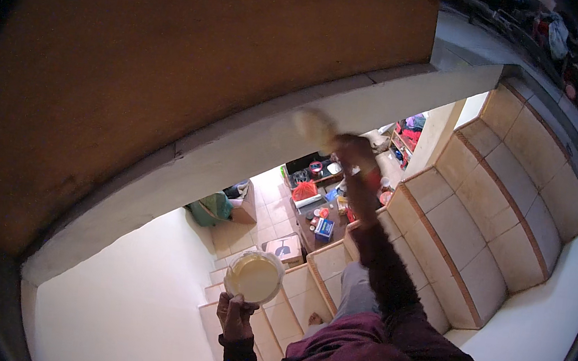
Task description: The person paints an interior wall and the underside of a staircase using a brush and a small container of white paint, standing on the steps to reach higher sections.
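Observation:
My left hand (237, 316) is closed on the rim of a round plastic tub (256, 280) that contains a cream-coloured liquid like paint. Raised ahead of me, my right hand (356, 158) is closed around what looks like a paintbrush (316, 129), its pale broad head smeared by motion. The brush head is over the white lower face of a beam (250, 150); whether it touches cannot be made out. Above the beam's ledge rises a large brown wall (212, 41).
Tiled stairs (458, 231) curve up at the right, and lower steps (283, 312) descend beneath me. A white wall (118, 289) stands at the left. Far below are a cluttered table (308, 232), a cardboard box (284, 248) and a green bag (210, 209).

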Tool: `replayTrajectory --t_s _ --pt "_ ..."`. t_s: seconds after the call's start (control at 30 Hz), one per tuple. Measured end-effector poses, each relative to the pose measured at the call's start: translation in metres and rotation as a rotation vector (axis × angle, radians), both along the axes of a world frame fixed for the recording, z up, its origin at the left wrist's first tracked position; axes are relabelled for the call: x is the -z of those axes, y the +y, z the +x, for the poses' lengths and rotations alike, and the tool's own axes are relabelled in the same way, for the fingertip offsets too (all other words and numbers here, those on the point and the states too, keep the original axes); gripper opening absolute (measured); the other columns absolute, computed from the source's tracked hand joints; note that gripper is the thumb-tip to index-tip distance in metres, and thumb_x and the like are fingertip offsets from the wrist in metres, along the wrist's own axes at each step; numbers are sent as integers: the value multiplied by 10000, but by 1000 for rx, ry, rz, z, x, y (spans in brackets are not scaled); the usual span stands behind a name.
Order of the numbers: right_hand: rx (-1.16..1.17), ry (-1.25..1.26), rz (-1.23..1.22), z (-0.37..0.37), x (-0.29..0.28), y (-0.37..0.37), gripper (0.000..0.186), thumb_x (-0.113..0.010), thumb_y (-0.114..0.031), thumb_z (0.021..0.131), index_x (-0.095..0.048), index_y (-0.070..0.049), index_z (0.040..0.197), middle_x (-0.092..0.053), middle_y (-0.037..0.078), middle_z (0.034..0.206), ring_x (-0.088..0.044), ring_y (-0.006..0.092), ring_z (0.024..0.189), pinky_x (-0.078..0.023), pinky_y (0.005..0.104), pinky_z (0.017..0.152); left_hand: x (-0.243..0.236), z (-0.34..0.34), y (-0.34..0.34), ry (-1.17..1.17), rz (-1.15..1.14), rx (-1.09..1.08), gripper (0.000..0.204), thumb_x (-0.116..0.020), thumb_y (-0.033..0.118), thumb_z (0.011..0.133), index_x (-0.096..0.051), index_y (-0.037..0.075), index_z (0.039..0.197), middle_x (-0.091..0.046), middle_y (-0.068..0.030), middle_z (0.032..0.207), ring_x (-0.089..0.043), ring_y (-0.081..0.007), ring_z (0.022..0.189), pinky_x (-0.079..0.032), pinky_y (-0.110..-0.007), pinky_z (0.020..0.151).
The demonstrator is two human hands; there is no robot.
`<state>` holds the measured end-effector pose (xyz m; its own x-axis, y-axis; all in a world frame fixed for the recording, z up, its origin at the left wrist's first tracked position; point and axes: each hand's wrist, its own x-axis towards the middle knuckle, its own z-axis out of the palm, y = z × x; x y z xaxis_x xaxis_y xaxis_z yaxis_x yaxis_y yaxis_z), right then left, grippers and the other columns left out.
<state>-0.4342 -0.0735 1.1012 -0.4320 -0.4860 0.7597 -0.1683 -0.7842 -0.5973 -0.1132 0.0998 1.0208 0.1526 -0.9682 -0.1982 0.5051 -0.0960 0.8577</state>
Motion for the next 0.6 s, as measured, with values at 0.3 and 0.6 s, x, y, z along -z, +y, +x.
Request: replayTrajectory --t_s 0.3,0.6 --pt "512 302 -78 8 -51 31 148 -605 -15 830 -614 -45 975 -610 78 1022 -582 209 942 -469 304 835 7 29 15 -1 -1 -28 112 -582 82 820 -471 101 824 -551 -29 666 -525 -111 529 -491 -264 540" --pt "70 577 50 150 -13 44 362 -657 -88 772 -643 -186 1121 -529 92 1180 -542 256 1080 -480 370 885 11 50 16 -51 9 -62 142 -584 119 815 -444 110 792 -550 -35 651 -556 -141 534 -484 -271 530"
